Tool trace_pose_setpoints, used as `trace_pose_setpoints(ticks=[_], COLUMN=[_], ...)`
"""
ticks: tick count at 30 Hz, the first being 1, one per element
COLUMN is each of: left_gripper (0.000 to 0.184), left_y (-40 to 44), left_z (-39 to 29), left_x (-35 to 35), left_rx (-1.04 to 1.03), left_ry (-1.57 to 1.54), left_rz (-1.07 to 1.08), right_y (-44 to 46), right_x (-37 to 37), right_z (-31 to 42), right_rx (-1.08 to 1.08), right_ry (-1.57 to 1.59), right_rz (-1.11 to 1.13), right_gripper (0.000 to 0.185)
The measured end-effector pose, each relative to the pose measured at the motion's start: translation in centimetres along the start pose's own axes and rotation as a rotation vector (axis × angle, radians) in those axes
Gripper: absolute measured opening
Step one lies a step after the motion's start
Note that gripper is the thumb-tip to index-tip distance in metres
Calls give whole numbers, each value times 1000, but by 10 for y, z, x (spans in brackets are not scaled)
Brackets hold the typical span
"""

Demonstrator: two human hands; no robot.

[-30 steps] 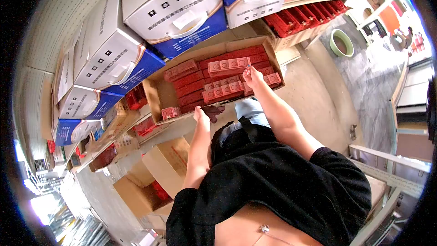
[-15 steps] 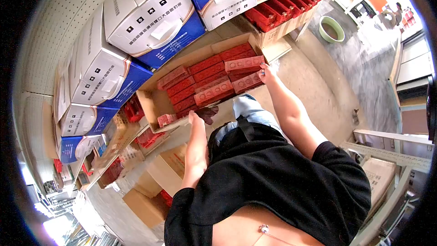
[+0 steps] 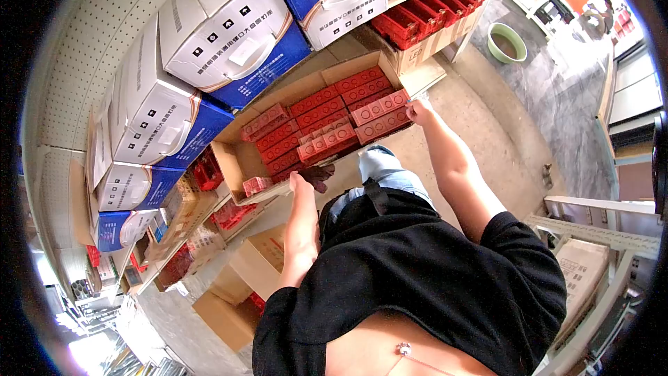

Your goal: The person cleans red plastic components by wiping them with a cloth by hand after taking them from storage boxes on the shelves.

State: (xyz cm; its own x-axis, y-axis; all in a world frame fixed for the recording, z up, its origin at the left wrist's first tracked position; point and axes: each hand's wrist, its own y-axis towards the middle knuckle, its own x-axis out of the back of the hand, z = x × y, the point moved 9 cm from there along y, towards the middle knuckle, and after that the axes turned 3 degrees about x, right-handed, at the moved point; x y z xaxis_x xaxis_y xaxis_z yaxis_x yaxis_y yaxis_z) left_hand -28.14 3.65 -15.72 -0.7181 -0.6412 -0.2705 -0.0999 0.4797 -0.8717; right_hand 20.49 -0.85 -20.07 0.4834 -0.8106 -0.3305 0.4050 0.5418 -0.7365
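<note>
A long open carton (image 3: 263,197) holds several red packs (image 3: 321,141) with rows of circles on their sides. My left hand (image 3: 300,184) is closed over the carton's front wall, left of the middle. A dark glove-like thing (image 3: 319,177) hangs beside it. At the carton's front right corner, my right hand (image 3: 419,110) has its fingers curled in, close to the end of an upper red pack (image 3: 380,108). That pack lies on top of another. A pale bit shows at the right fingertips, and what they hold is hidden.
White-and-blue boxes (image 3: 226,35) with handles stand behind the carton against a perforated panel (image 3: 118,10). An open box of red parts (image 3: 435,14) is at the back right. A green basin (image 3: 506,43) sits on the floor. Open cardboard boxes (image 3: 229,299) stand lower left.
The upper red pack at the right has come down and forward and now lines up with the one below. My right hand has shifted slightly right. My left hand has stayed at the carton's wall.
</note>
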Motion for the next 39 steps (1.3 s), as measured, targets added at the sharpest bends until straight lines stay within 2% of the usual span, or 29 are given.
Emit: trace_pose_setpoints(ticks=[2,3,6,9,10,11,15,17,19,21,22,23,28,32,33,39], left_gripper=[33,35,41,35,32,29,20,20,20,22,23,24,28,31,32,37], left_y=[-86,-100,-110,-82,-70,-58,-32,-43,-39,-32,-28,-23,-8,6,7,11], left_z=[-6,-8,-11,-15,-16,-17,-17,-18,-21,-22,-21,-21,-22,-19,-19,-10], left_x=[-19,-23,-24,-10,-4,3,22,20,16,18,20,22,25,33,36,42], left_rx=[-26,-32,-45,-119,-147,-170,-168,-201,-234,-231,-222,-213,-182,-161,-159,-130], left_ry=[255,330,417,335,312,310,277,272,311,326,331,328,341,356,360,364], left_rz=[-150,-179,-200,-267,-291,-307,-371,-352,-271,-224,-206,-194,-165,-172,-176,-208], right_y=[-32,-54,-85,-103,-106,-110,-132,-132,-126,-122,-131,-112,-114,-102,-100,-105], right_x=[-12,-23,-24,-56,-78,-91,-166,-198,-220,-245,-251,-260,-307,-326,-329,-366], right_z=[8,13,27,62,56,47,16,-9,-47,-76,-90,-105,-151,-182,-188,-216], right_rx=[33,49,202,751,662,741,729,748,391,272,73,95,-83,-211,-238,-324], right_ry=[-31,-48,-85,-1105,-1135,-1067,-1155,-1036,-942,-841,-768,-838,-714,-604,-583,-408], right_rz=[-20,-30,-296,-630,-396,-361,-100,99,274,381,378,368,371,227,178,253], right_gripper=[17,17,17,24,37,38,38,33,24,18,15,13,9,6,7,22])
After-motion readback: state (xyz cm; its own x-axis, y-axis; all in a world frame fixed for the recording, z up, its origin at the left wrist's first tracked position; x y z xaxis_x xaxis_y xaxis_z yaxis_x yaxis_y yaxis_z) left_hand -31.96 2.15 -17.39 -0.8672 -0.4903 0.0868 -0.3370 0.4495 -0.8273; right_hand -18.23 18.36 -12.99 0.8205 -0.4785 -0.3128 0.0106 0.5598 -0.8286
